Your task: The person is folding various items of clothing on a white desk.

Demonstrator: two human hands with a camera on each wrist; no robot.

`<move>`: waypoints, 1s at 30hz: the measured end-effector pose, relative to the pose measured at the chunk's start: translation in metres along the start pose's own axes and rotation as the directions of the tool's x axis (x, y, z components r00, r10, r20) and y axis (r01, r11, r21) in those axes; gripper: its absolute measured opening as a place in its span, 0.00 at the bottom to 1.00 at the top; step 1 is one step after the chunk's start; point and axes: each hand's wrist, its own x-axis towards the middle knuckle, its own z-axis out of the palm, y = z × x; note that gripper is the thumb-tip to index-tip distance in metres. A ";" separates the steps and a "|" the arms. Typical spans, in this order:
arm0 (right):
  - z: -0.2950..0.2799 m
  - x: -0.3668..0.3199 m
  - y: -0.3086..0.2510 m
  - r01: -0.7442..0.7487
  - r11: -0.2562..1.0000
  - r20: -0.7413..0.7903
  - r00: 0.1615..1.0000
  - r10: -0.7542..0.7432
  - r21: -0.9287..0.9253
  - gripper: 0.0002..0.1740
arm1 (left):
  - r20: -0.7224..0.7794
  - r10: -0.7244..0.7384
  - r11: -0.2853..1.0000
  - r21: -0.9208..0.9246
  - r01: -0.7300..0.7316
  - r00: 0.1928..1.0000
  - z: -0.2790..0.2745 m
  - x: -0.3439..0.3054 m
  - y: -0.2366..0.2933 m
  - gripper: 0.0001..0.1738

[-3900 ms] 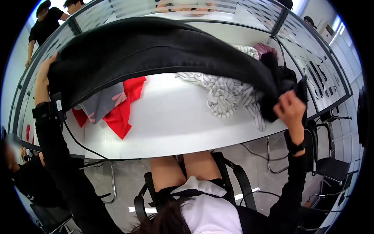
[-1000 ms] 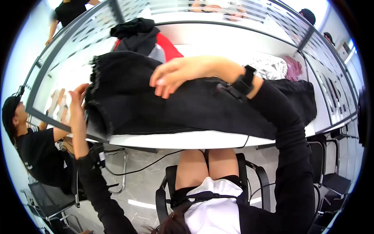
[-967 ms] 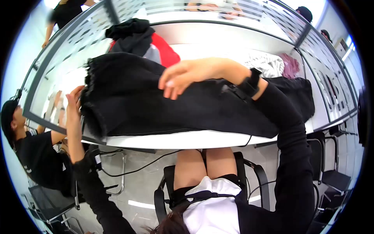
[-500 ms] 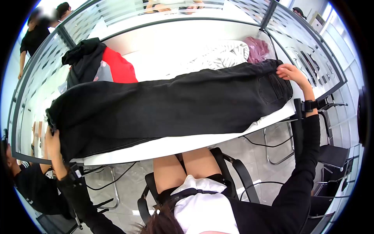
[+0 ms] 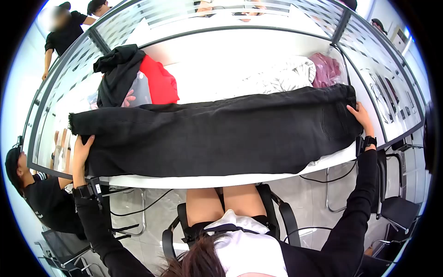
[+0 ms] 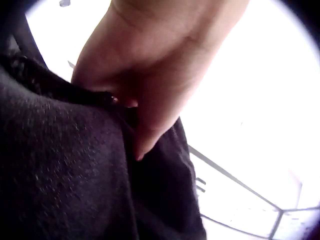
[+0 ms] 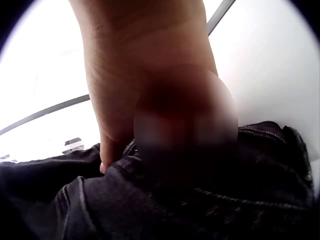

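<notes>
A pair of black jeans (image 5: 207, 134) lies lengthwise across the table, leg over leg, the frayed hems at the left and the waistband at the right. My left hand (image 5: 81, 154) grips the hem end, its thumb on top of the cloth. In the left wrist view the left hand (image 6: 155, 75) reaches over the edge of the black denim (image 6: 60, 165). At the other end my right hand (image 5: 362, 117) holds the waistband edge. The right wrist view has the right hand (image 7: 145, 90) on the bunched waistband (image 7: 240, 195), partly blurred.
Behind the jeans on the left are a black garment (image 5: 120, 69) and a red and grey one (image 5: 159, 81). A white striped garment (image 5: 288, 74) and a mauve plastic-wrapped bundle (image 5: 325, 69) lie at the back right. Glass partitions (image 5: 387, 87) edge the white table (image 5: 207, 180).
Held aloft at first, the jeans came down onto the table. The right hand went over to the leg, then back to the waistband. Lately both hands shifted along the ends and the jeans straightened.
</notes>
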 end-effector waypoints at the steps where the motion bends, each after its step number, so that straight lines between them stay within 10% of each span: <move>1: 0.001 0.005 0.002 -0.003 1.000 0.022 1.000 0.003 0.009 0.32 | -0.001 0.012 1.000 -0.006 -0.012 1.000 0.003 0.002 -0.006 0.30; 7: 0.002 0.019 -0.001 -0.009 1.000 0.066 0.998 0.011 -0.019 0.29 | 0.160 -0.182 0.922 -0.316 0.225 0.970 0.002 0.002 -0.007 0.32; 16: 0.002 0.015 -0.007 -0.115 0.951 0.147 0.986 0.075 0.287 0.29 | -0.032 -0.080 0.916 -0.397 0.061 0.996 0.026 0.017 -0.079 0.28; 20: -0.007 0.014 -0.024 0.102 0.995 0.087 0.991 -0.100 -0.018 0.34 | -0.115 -0.013 0.969 -0.247 -0.016 0.993 0.028 0.019 -0.067 0.24; 25: -0.097 -0.005 -0.104 0.260 0.925 -0.139 0.942 -0.306 -0.277 0.35 | -0.247 0.022 0.956 -0.277 -0.092 0.969 -0.005 0.004 -0.013 0.25; 26: -0.124 0.000 -0.102 0.341 0.874 -0.230 0.872 -0.431 -0.345 0.34 | -0.253 0.155 0.988 0.035 -0.151 0.955 -0.015 0.007 -0.022 0.27; 27: -0.150 0.005 -0.101 0.410 0.810 -0.305 0.777 -0.551 -0.420 0.34 | -0.214 0.117 0.991 -0.042 -0.128 0.970 -0.014 0.003 -0.020 0.28; 30: -0.228 -0.023 -0.162 0.372 0.895 -0.214 0.880 -0.425 -0.246 0.33 | -0.203 -0.085 0.993 -0.092 0.067 0.975 -0.016 -0.026 0.035 0.25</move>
